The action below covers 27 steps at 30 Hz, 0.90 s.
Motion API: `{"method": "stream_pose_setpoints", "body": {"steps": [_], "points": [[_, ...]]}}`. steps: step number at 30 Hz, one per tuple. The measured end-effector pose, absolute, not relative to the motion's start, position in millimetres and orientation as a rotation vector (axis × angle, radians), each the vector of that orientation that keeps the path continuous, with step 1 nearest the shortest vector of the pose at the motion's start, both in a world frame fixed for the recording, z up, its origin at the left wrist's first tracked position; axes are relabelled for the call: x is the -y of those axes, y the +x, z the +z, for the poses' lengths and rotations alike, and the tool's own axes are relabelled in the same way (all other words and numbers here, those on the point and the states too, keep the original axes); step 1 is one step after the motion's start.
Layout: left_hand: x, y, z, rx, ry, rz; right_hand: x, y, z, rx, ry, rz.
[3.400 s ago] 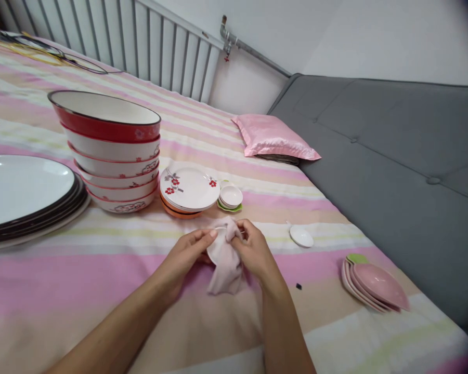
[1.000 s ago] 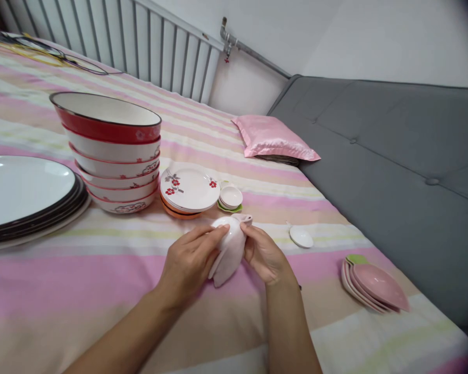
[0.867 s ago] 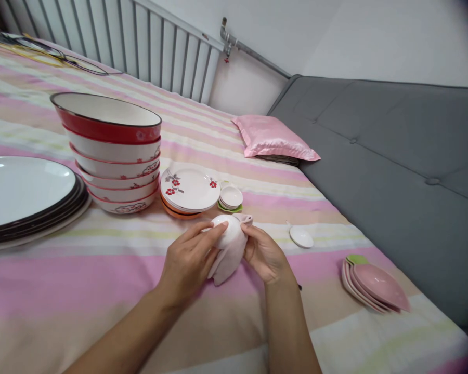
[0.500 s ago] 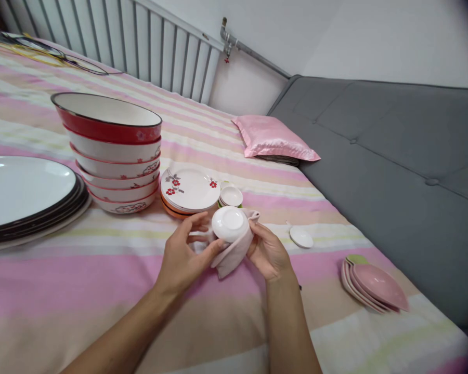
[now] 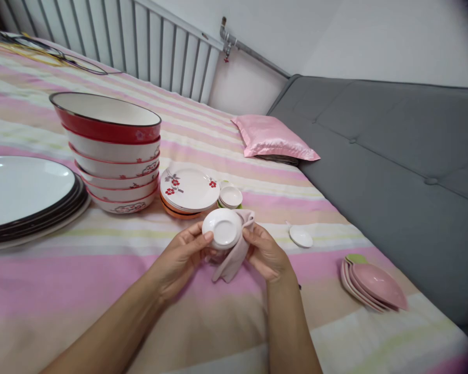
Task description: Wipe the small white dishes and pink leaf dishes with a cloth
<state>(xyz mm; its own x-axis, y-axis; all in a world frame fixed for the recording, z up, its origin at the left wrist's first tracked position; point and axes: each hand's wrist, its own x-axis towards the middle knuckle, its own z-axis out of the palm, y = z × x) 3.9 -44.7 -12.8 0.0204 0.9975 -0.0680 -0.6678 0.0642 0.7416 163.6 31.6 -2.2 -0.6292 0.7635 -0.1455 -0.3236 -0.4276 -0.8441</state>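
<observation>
White, glossy small dish (image 5: 222,228) between 2 hands (image 5: 184,255).

1 small white dish (image 5: 223,224) and 1 pale pink cloth (image 5: 237,257), held up together over the striped bedsheet (image 5: 120,280).
The small white dish is round, glossy and tilted, its underside and raised foot ring turned to the camera; the pale pink cloth, soft and creased, touches its right edge, bunched at the top, with 1 loose end hanging below the rim.
</observation>
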Motion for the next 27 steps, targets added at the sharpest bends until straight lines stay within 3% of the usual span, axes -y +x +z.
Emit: {"method": "stream_pose_setpoints", "body": {"steps": [13,21,27], "points": [[47,11,-12,-0.87,0.762,1.375,-37,160,-3,1.003,-0.873,1.771],[47,10,-17,-0.869,0.726,1.351,-25,159,4,1.44,-0.755,1.772],[48,10,-15,-0.809,0.728,1.337,-28,163,0,1.307,-0.779,1.928]]}}
